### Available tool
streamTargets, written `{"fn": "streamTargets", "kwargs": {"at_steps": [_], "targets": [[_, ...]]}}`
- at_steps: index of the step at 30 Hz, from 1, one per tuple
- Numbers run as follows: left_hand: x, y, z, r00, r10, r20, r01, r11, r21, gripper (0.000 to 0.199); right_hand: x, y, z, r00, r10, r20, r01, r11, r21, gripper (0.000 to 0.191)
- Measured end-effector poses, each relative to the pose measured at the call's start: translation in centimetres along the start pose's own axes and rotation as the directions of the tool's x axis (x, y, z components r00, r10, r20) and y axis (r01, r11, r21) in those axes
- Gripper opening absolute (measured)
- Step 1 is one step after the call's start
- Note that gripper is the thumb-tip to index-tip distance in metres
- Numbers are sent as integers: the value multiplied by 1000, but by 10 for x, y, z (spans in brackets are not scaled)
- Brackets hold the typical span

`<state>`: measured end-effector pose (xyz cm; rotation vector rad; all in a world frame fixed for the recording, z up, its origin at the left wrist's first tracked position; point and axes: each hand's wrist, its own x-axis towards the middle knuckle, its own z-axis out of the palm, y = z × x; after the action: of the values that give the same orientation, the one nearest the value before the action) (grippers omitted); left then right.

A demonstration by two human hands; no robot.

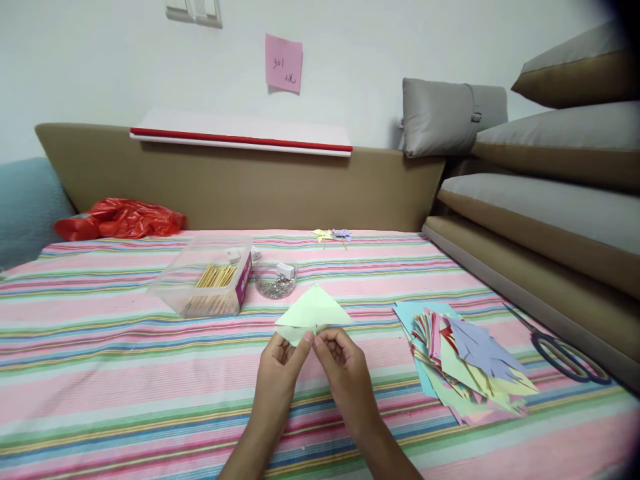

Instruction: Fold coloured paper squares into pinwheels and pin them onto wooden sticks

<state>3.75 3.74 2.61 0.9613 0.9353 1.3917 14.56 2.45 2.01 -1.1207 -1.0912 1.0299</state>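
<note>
A pale green sheet of paper [314, 308], partly folded with a triangular flap pointing away from me, is held above the striped cloth. My left hand [284, 357] pinches its near edge from the left. From the right, my right hand [341, 357] pinches the same edge, the two thumbs almost meeting at the middle. A small dark spot shows on the paper just above the thumbs; what it is I cannot make out. The fingers behind the paper are partly hidden.
Beyond my hands stand a clear box [200, 303] of wooden sticks and a round dish [276, 287] of small metal pieces. Two paper pinwheels [333, 235] lie at the back. Cut paper [465, 360] and scissors [565, 353] lie right, beside stacked cushions [550, 207].
</note>
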Motion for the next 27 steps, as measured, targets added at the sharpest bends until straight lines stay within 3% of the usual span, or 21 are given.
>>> {"fn": "streamTargets", "kwargs": {"at_steps": [4,10,14,20,27], "targets": [[0,0,-1,999,-38,-15,39,999,10,26,-1,-3,-1,1000,-20,12,20,1000,-16,23],[4,-5,-5,979,-143,-146,132,987,-87,33,-3,-7,-2,991,-132,27,134,984,-118,19],[3,2,-4,983,-125,-132,127,992,6,32,-2,-7,-2,980,-195,32,198,966,-169,20],[2,10,-7,999,-37,-40,45,978,205,39,0,-4,-2,996,-85,-40,80,990,-115,24],[0,8,-8,999,-8,-37,19,946,323,42,-1,-1,-1,998,-15,-62,13,999,-35,28]]}}
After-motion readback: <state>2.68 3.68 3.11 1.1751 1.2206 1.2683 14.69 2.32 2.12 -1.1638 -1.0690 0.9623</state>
